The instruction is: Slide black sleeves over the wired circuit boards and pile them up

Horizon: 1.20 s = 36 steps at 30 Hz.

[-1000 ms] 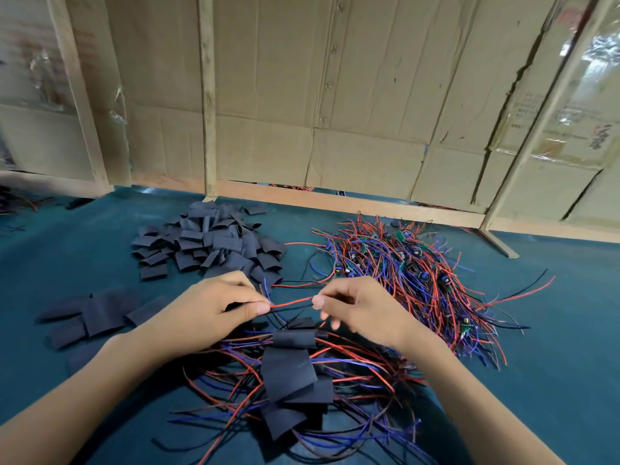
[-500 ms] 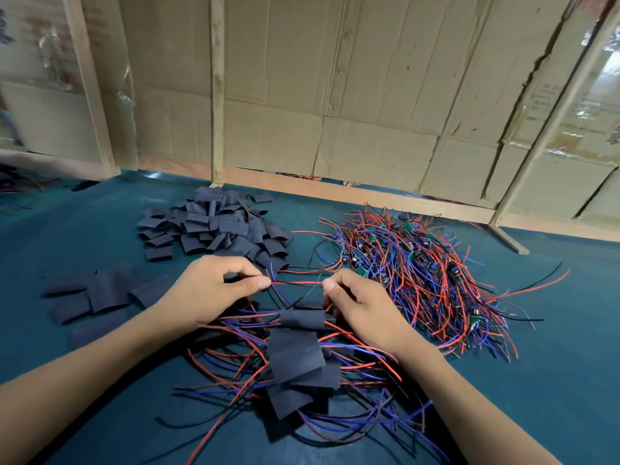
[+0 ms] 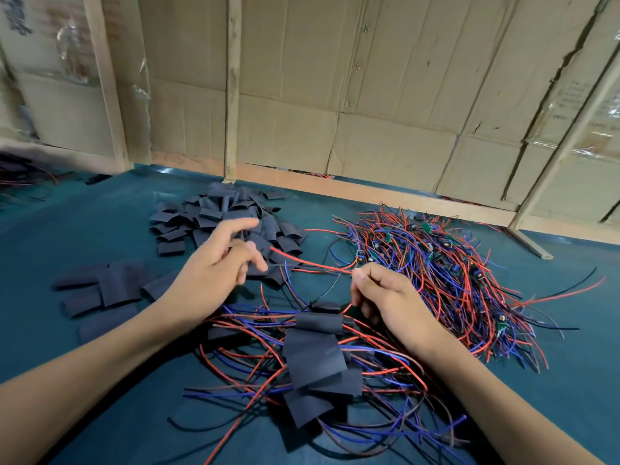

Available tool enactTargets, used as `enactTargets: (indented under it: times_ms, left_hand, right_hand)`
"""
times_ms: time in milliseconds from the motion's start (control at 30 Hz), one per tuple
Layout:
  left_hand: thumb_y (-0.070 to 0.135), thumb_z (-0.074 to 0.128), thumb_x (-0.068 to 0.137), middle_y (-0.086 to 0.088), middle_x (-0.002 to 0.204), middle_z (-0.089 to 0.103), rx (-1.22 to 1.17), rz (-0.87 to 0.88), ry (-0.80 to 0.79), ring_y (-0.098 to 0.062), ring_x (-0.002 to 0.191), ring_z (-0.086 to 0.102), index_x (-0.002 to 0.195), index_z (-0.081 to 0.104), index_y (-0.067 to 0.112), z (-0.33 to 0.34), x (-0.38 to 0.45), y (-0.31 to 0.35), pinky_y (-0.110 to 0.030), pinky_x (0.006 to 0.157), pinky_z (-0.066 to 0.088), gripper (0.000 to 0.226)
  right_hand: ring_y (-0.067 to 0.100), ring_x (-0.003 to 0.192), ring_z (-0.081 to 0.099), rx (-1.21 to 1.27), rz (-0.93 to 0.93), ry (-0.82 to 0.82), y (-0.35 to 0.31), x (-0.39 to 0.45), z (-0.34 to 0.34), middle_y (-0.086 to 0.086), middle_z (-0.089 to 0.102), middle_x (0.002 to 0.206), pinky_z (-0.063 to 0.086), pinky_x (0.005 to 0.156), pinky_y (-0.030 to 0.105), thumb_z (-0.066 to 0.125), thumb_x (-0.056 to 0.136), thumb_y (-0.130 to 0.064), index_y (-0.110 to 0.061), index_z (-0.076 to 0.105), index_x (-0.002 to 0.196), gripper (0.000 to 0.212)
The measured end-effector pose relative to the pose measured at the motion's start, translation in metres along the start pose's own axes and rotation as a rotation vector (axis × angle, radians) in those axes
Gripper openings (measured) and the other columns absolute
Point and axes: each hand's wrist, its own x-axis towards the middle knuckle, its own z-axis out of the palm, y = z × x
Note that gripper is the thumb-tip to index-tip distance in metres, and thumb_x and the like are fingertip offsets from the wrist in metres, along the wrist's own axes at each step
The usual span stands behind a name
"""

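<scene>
Wires in red and blue are running from the right hand (image 3: 385, 297), whose fingers (image 3: 364, 275) are curling round and pinching a red lead (image 3: 315, 263) that is stretching leftward above the surface (image 3: 100, 213). The left hand (image 3: 214, 273) is hovering with its fingers (image 3: 241, 226) spread and loose, gripping nothing, just in front of the heap of loose black sleeves (image 3: 221, 216). Sleeved boards are lying in a near pile (image 3: 315, 357) between the forearms, while the unsleeved wired circuit boards (image 3: 436, 260) are lying in a tangle to the right. Judging by this layout, the step in hand is fetching one sleeve for the held unit. For a clean result, the left hand should be taking a single sleeve by its edge and opening its mouth, while the right hand is keeping the leads gathered and straight, so that they enter together without snagging. Whether a board is hanging from the pinched lead cannot be determined.
</scene>
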Motion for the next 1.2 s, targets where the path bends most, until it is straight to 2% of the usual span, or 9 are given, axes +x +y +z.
enactTargets:
  times_ms: [100,300,433,533,633,867,933,1067,1200]
  left_hand:
    - [0.032,0.032,0.093,-0.016,0.092,0.065,0.036,0.011,-0.082,-0.014,0.071,0.048,0.120,0.048,0.057,-0.001,-0.003,0.000,-0.032,0.075,0.038,0.041]
    - [0.057,0.039,0.096,0.016,0.112,0.060,0.202,0.061,-0.156,-0.004,0.114,0.054,0.140,0.020,0.057,0.001,-0.005,-0.001,-0.027,0.099,0.039,0.048]
    - [0.052,0.047,0.097,0.017,0.112,0.065,0.218,0.197,-0.114,-0.013,0.098,0.066,0.147,0.012,0.051,-0.004,-0.006,0.009,-0.031,0.083,0.046,0.061]
    - [0.054,0.055,0.090,0.027,0.119,0.062,0.406,0.242,-0.135,-0.019,0.101,0.067,0.147,0.008,0.057,-0.011,-0.008,0.014,-0.037,0.092,0.049,0.074]
    - [0.055,0.051,0.090,0.028,0.113,0.057,0.490,0.242,-0.119,-0.005,0.115,0.058,0.142,0.009,0.063,-0.016,-0.012,0.010,-0.020,0.095,0.039,0.068]
    - [0.016,0.038,0.100,0.033,0.109,0.044,0.528,0.188,-0.185,-0.015,0.070,0.059,0.137,0.014,0.066,-0.012,-0.006,-0.002,-0.018,0.058,0.045,0.067]
    - [0.013,0.036,0.093,0.029,0.101,0.043,0.453,0.116,-0.181,-0.022,0.064,0.054,0.134,0.022,0.063,-0.011,-0.005,-0.004,-0.029,0.055,0.048,0.067]
    - [0.029,0.043,0.077,0.018,0.092,0.042,0.411,0.090,-0.225,-0.012,0.068,0.046,0.125,0.027,0.055,-0.011,-0.004,-0.005,-0.026,0.063,0.043,0.057]
    - [0.013,0.043,0.089,0.028,0.098,0.040,0.436,0.092,-0.258,0.003,0.095,0.039,0.129,0.021,0.056,-0.012,-0.005,-0.006,-0.018,0.072,0.038,0.062]
  right_hand:
    - [0.009,0.049,0.046,0.083,-0.001,0.021,0.003,0.002,0.000,-0.003,0.058,0.063,0.035,0.045,0.020,0.047,0.105,-0.015,-0.008,0.056,0.076,0.031]
    - [0.015,0.049,0.044,0.232,-0.015,0.021,0.011,0.005,-0.003,0.005,0.057,0.067,0.036,0.043,0.022,0.046,0.105,-0.014,-0.009,0.057,0.075,0.033]
    - [0.017,0.050,0.045,0.254,-0.048,-0.002,0.014,0.005,-0.004,0.007,0.057,0.070,0.037,0.044,0.023,0.046,0.106,-0.014,-0.018,0.061,0.071,0.038]
    - [0.017,0.051,0.046,0.255,-0.086,-0.004,0.016,0.005,-0.005,0.007,0.057,0.072,0.038,0.045,0.023,0.046,0.106,-0.013,-0.019,0.061,0.073,0.037]
    - [0.017,0.050,0.047,0.220,-0.128,0.009,0.017,0.004,-0.005,0.006,0.058,0.074,0.039,0.045,0.022,0.047,0.105,-0.012,-0.017,0.060,0.075,0.033]
    - [0.017,0.051,0.048,0.195,-0.140,0.027,0.018,0.004,-0.004,0.006,0.059,0.074,0.039,0.044,0.023,0.047,0.106,-0.015,-0.011,0.058,0.078,0.030]
    - [0.017,0.050,0.048,0.184,-0.147,0.021,0.018,0.004,-0.004,0.006,0.060,0.074,0.039,0.044,0.023,0.047,0.106,-0.013,-0.012,0.058,0.078,0.030]
    - [0.016,0.049,0.047,0.162,-0.155,0.031,0.017,0.004,-0.002,0.002,0.061,0.073,0.038,0.043,0.022,0.046,0.106,-0.014,-0.013,0.059,0.079,0.030]
    - [0.014,0.050,0.048,0.152,-0.159,0.049,0.014,0.003,-0.001,0.001,0.060,0.072,0.038,0.043,0.021,0.046,0.106,-0.015,-0.015,0.059,0.079,0.030]
